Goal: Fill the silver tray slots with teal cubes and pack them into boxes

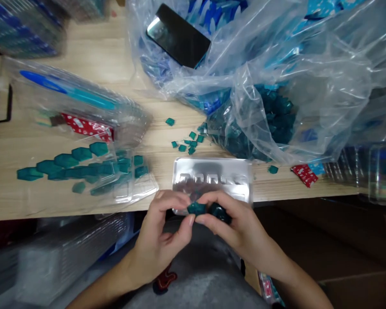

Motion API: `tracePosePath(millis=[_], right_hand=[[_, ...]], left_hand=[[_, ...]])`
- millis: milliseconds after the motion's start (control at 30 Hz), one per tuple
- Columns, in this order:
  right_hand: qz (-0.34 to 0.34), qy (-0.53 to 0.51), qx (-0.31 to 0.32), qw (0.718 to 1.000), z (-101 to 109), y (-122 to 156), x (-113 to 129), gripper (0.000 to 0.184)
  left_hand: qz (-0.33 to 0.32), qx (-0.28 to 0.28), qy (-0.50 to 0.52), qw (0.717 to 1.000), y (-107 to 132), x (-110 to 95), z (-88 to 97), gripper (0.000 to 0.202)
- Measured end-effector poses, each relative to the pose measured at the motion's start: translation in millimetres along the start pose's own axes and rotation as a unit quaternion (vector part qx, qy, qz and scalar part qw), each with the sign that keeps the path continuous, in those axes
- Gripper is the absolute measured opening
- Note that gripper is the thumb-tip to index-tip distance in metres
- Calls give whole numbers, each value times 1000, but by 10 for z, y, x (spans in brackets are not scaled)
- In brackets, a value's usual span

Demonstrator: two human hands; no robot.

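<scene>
Over the table's front edge, my left hand [169, 223] pinches a small translucent teal plastic piece [196, 209] between thumb and fingers. From the other side, the thumb and forefinger of my right hand [239, 221] close on the same piece. Darker teal pieces [220, 213] are tucked inside my right hand; their exact shape is hard to make out. Just beyond my hands lies a clear plastic tray [212, 165] with moulded recesses. Small teal squares [182, 148] are scattered behind it. Hexagonal teal pieces [66, 161] lie in overlapping rows to the left.
Large clear bags [254, 103] of blue and teal parts fill the back right, with a black phone [180, 36] on top. At left, a blue pen-like tool [67, 90] rests on stacked clear packaging [128, 118]. A red patterned packet [305, 175] lies at right.
</scene>
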State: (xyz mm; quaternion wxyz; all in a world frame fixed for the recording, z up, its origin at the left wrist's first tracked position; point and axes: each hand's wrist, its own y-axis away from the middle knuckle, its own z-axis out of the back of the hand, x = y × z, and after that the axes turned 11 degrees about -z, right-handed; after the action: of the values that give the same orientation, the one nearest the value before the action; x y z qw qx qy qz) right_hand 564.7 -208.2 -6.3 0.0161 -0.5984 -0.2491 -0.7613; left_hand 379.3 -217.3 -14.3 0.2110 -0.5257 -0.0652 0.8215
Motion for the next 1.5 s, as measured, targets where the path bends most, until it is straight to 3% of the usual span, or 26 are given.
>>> tracePosePath(millis=[200,367,567,800,900,1033,1200,1333,1433,1500], right_hand=[[-24,-10,-59,998,-60,-113,15,25],[-58,-60,-104,991,97,-104,134,12],[-90,-239,-17,967,206,-105,147,23],[-98,-246,-67,962,132,-152,164,14],[-94,-275,-67,954,103,-155,172,21],[-79,-323,-46,942,78,-179,202,23],[-54,-262,-62,962,112,-157,167,16],[-16,-160,-40,986,168,-105,76,23],[12,-98,-40,994,192,-95,55,18],[-6,-75,-40,996,203,-97,72,8]], left_hand=[[50,-37,-133,989,-97,139,-6,13],[48,-26,-175,983,-208,205,15,8],[-12,28,-249,968,-209,161,-4,16],[-17,23,-311,950,-237,215,14,11],[-34,10,-246,969,-263,184,47,18],[-104,11,-108,989,-334,69,47,31],[-123,88,-93,984,-419,-19,52,22],[-114,145,-95,978,-413,-45,104,26],[-130,160,-108,973,-405,-63,129,25],[-133,156,-101,973,-402,-60,132,22]])
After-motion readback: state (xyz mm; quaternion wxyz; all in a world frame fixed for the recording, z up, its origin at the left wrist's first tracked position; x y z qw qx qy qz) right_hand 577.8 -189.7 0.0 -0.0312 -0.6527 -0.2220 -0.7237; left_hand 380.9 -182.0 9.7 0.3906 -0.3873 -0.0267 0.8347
